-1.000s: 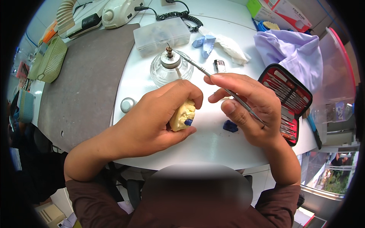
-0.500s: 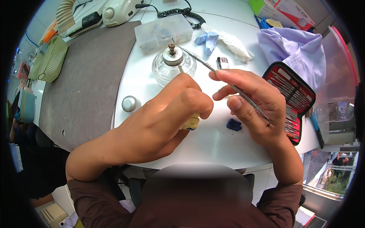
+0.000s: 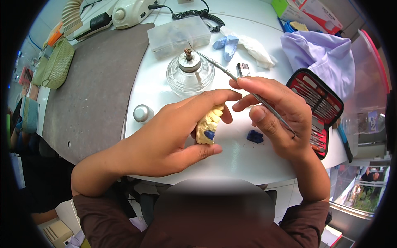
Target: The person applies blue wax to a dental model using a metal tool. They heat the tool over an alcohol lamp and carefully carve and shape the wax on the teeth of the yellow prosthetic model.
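Observation:
My left hand [image 3: 173,134] is closed around a yellow dental cast [image 3: 211,120], its row of teeth facing right. A patch of dark blue wax [image 3: 209,134] covers one tooth near the cast's lower end. Between the thumb and fingers of my right hand [image 3: 277,111] is a thin double-ended metal wax carving tool [image 3: 221,66]. Its far tip is close to the wick of a glass spirit lamp [image 3: 190,78]; I cannot make out a flame. On the white table below the right hand lies a lump of dark blue wax [image 3: 255,136].
A silver cap [image 3: 143,113] stands left of the lamp, beside a grey mat [image 3: 91,91]. Behind are a clear plastic box [image 3: 179,34], light blue pieces [image 3: 227,46], crumpled tissue [image 3: 256,53] and a lighter [image 3: 243,69]. An instrument case [image 3: 316,97] lies open at right, near lilac cloth [image 3: 320,58].
My left hand has turned and its fingers have spread from a curl, bringing the cast's teeth and blue patch into sight. The right hand and tool are nearly still.

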Motion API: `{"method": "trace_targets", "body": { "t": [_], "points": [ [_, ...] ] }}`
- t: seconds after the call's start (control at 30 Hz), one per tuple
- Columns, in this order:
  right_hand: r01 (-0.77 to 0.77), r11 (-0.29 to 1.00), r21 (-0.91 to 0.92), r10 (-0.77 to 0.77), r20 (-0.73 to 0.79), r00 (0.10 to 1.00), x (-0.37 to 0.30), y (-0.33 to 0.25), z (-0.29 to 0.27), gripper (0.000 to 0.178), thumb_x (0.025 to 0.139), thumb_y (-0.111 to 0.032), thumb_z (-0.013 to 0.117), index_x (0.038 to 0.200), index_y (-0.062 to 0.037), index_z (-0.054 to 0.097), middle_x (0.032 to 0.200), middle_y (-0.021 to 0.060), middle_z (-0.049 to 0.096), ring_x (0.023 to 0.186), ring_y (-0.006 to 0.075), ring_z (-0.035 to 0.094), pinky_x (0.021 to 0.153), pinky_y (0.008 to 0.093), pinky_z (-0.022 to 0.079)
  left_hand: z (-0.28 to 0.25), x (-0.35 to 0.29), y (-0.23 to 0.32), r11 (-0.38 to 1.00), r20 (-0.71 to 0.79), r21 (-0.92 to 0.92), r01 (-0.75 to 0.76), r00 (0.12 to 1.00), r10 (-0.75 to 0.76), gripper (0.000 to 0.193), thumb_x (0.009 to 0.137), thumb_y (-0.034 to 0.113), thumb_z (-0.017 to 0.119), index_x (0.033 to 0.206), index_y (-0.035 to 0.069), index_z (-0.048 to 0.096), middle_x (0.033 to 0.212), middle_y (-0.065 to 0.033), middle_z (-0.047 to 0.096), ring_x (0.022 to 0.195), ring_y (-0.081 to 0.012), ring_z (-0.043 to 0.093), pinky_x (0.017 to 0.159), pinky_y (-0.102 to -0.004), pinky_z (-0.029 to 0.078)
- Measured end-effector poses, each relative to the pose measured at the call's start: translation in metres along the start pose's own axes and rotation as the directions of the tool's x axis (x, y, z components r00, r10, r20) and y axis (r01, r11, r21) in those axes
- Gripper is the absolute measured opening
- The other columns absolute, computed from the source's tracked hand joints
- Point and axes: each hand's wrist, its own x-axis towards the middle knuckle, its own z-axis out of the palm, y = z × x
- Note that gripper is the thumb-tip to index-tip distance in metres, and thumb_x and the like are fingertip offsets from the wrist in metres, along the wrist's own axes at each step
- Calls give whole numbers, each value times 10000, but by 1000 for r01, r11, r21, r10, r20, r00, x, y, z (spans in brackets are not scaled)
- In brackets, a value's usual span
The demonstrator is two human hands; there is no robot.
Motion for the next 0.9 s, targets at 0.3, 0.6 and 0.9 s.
{"method": "trace_targets", "body": {
  "t": [0.3,0.6,0.9],
  "points": [
    [49,998,-43,-49,4,999,-1,3,-5,395,993,-203,619,1309,34,604,1229,235,653,914,243,716,725,295,547,-2,4,6,698,223,-634,333,943,-248,746,871,-29,707,1489,28,294,1337,-263,547,993,-292,714,877,-368,585],
    [7,1000,-13,-8,-60,998,-5,-5,-8,377,996,-203,622,1292,31,601,1206,225,653,878,233,702,656,270,518,-1,1,3,623,297,-718,311,946,-131,632,860,-79,693,1318,95,293,1400,-363,455,1012,-402,709,880,-428,608],
    [18,995,-101,-50,-320,946,-27,-35,-26,320,994,-279,628,1099,23,621,902,149,649,738,148,614,626,239,467,-5,1,4,714,270,-636,293,951,-150,650,802,-118,732,1291,74,349,1308,-342,541,887,-290,739,779,-368,617]
  ]
}}
